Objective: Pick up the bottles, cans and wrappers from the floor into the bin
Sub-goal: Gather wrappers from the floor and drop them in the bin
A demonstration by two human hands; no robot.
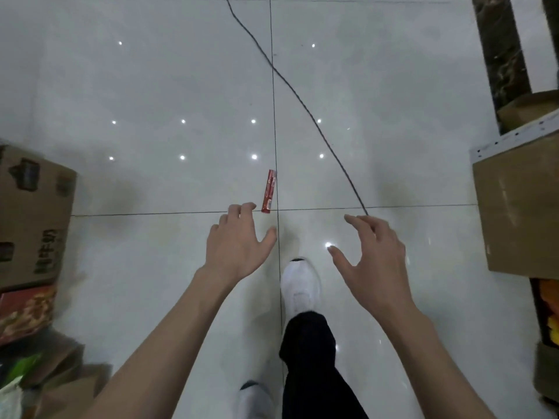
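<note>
A narrow red wrapper (pixel 269 191) lies flat on the glossy white tile floor, close to a tile joint. My left hand (pixel 237 243) hovers just below and left of it, fingers spread, its fingertips a short way from the wrapper's near end and holding nothing. To the right, my right hand (pixel 373 258) is held out over the floor with fingers apart and empty. No bin, bottle or can is in sight.
A thin dark cable (pixel 302 101) runs across the floor from the top to near my right hand. Cardboard boxes (pixel 33 219) stand at the left, another box (pixel 520 213) at the right. My white shoe (pixel 301 288) steps forward below the hands.
</note>
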